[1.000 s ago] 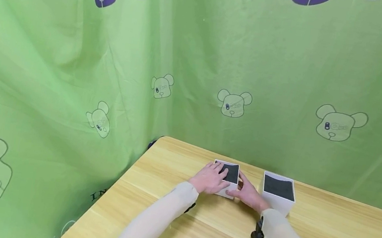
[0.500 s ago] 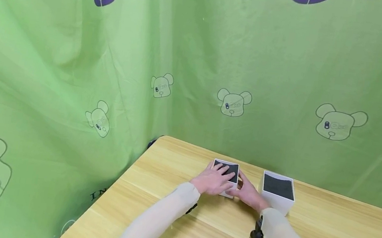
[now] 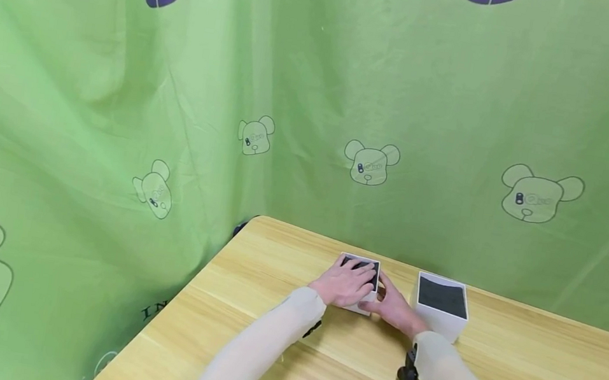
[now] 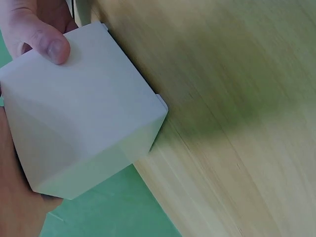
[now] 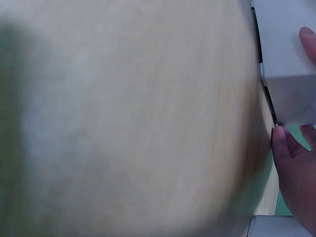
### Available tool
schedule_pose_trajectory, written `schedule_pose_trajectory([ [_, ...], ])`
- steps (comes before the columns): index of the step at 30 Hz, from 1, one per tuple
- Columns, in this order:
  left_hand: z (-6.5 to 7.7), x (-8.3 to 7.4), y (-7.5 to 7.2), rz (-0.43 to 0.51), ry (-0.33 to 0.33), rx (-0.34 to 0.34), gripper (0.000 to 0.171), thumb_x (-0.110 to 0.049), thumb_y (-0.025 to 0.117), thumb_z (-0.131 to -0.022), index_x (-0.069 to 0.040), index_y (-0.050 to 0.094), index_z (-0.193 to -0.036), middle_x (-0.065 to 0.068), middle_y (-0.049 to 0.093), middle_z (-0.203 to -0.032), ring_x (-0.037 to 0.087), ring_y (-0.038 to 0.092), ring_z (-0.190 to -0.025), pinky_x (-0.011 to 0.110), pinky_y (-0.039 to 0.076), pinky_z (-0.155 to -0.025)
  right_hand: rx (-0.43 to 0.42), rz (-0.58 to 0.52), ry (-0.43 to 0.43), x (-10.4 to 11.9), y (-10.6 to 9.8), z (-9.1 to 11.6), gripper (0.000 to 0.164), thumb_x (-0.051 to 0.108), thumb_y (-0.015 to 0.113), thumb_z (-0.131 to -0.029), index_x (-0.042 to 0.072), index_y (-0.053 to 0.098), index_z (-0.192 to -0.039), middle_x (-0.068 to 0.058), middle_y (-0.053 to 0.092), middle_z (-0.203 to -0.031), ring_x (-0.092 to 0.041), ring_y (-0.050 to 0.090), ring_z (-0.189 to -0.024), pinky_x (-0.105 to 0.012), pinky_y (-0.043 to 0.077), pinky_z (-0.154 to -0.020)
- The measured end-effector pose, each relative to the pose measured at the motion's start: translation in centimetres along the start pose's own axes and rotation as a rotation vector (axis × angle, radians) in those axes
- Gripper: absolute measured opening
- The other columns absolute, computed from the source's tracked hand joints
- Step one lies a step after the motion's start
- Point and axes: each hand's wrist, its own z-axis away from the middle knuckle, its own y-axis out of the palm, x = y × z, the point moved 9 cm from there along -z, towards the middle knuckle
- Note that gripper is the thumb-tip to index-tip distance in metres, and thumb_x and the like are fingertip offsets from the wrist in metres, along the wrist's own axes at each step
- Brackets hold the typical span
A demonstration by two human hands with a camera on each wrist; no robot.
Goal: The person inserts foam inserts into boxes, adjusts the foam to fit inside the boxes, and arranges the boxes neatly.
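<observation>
A small white box (image 3: 358, 310) stands near the table's back edge, a dark grey insert (image 3: 376, 277) filling its top. Across that insert lies my left hand (image 3: 345, 284), its fingers extended and covering most of it. My right hand (image 3: 397, 309) grips the same box at its right side, thumb on the front face. In the left wrist view, the right thumb (image 4: 55, 49) rests on the box's plain front. The right wrist view has the right fingers (image 5: 280, 140) at the box's lower side. What lies under the insert is hidden.
A second, similar white box (image 3: 440, 321) stands just right of my right hand, also with a dark insert (image 3: 442, 296). The wooden table (image 3: 536, 362) extends right and toward me. A green printed curtain (image 3: 427, 225) hangs behind and to the left.
My left hand has slid right across the insert, its fingers now reaching over more of it. The right hand keeps its grip and the boxes have stayed in place.
</observation>
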Motion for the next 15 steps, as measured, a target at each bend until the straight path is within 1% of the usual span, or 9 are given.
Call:
schedule_pose_trajectory([
  [4, 0.3, 0.0, 0.1, 0.015, 0.009, 0.007, 0.051, -0.044, 0.006, -0.094, -0.028, 0.020, -0.141, -0.014, 0.015, -0.143, 0.015, 0.013, -0.130, 0.044, 0.008, -0.104, 0.004, 0.004, -0.013, 0.1, 0.0, 0.0, 0.104, 0.027, 0.075, -0.069, 0.012, 0.002, -0.142, -0.018, 0.008, -0.144, -0.040, 0.025, -0.122, -0.044, 0.026, -0.097],
  [7, 0.7, -0.2, 0.2, 0.019, 0.047, 0.001, 0.050, -0.043, 0.007, -0.094, -0.028, 0.019, -0.140, -0.014, 0.016, -0.142, 0.014, 0.013, -0.130, 0.041, 0.009, -0.104, 0.006, 0.010, 0.002, 0.2, 0.1, 0.1, 0.105, 0.028, 0.074, -0.069, 0.010, 0.001, -0.142, -0.021, 0.008, -0.143, -0.040, 0.026, -0.122, -0.045, 0.027, -0.096],
  [11, 1.3, -0.5, 0.0, -0.011, 0.110, -0.026, 0.048, -0.040, 0.007, -0.095, -0.029, 0.021, -0.140, -0.014, 0.019, -0.141, 0.015, 0.015, -0.130, 0.038, 0.012, -0.104, -0.008, 0.021, 0.032, 0.1, -0.1, 0.2, 0.107, 0.032, 0.075, -0.068, 0.008, 0.001, -0.142, -0.022, 0.010, -0.142, -0.040, 0.027, -0.121, -0.044, 0.027, -0.096],
  [15, 1.6, -0.6, -0.2, -0.015, 0.135, -0.033, 0.049, -0.040, 0.007, -0.095, -0.029, 0.023, -0.139, -0.013, 0.022, -0.140, 0.015, 0.016, -0.130, 0.037, 0.011, -0.104, -0.009, 0.009, 0.025, 0.1, -0.1, 0.2, 0.106, 0.031, 0.075, -0.068, 0.009, 0.001, -0.142, -0.021, 0.012, -0.142, -0.039, 0.028, -0.121, -0.044, 0.028, -0.096],
])
